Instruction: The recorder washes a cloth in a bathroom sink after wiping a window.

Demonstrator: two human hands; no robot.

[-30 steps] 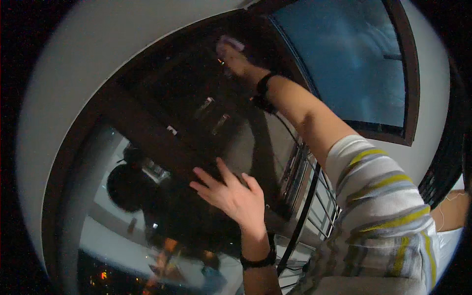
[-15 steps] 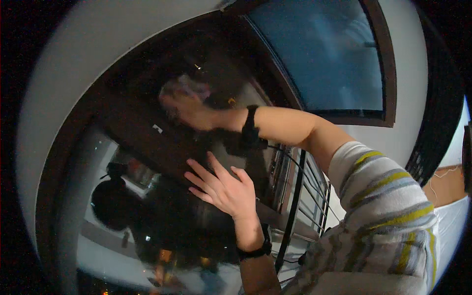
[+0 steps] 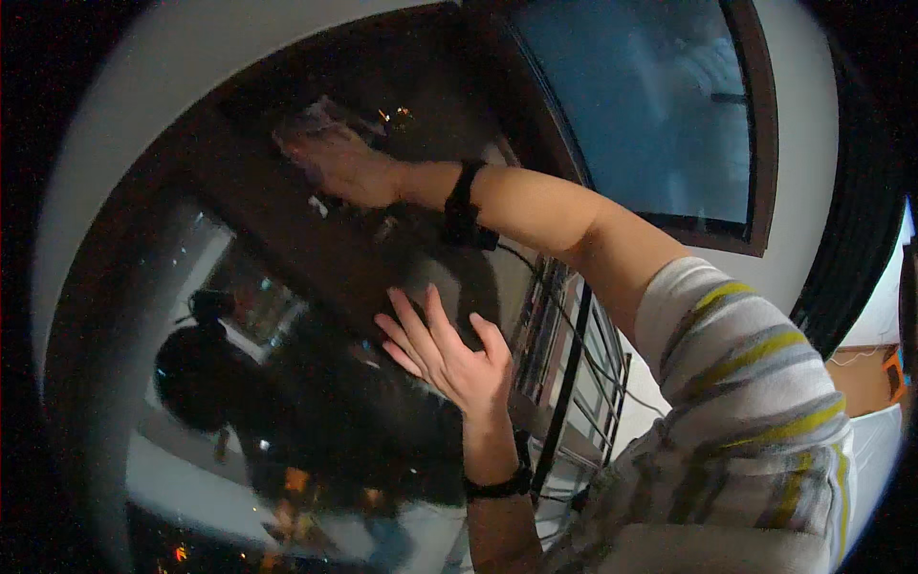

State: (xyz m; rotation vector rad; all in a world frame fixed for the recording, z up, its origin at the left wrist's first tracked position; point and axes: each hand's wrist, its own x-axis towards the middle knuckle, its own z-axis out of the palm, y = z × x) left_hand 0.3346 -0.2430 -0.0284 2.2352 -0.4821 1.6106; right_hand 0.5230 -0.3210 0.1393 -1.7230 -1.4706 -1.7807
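Observation:
My right hand is stretched far to the upper left, its fingers closed on a pale crumpled cloth pressed against a dark window pane. Blur and dim light hide part of those fingers. Lower down, my left hand lies with fingers spread near the dark window frame, holding nothing. Whether its palm touches the frame or the glass, I cannot tell. Both wrists wear black bands, and a cable trails from the right one.
Beside my arms runs a black metal railing. Another framed window pane, bluish, is at the upper right. The lower glass reflects a dark head-shaped outline and small lights. A dark curtain hangs at the far right.
My right hand has slid with the cloth up and to the left across the pane. My left hand stays spread, appearing slightly farther right as the view shifts.

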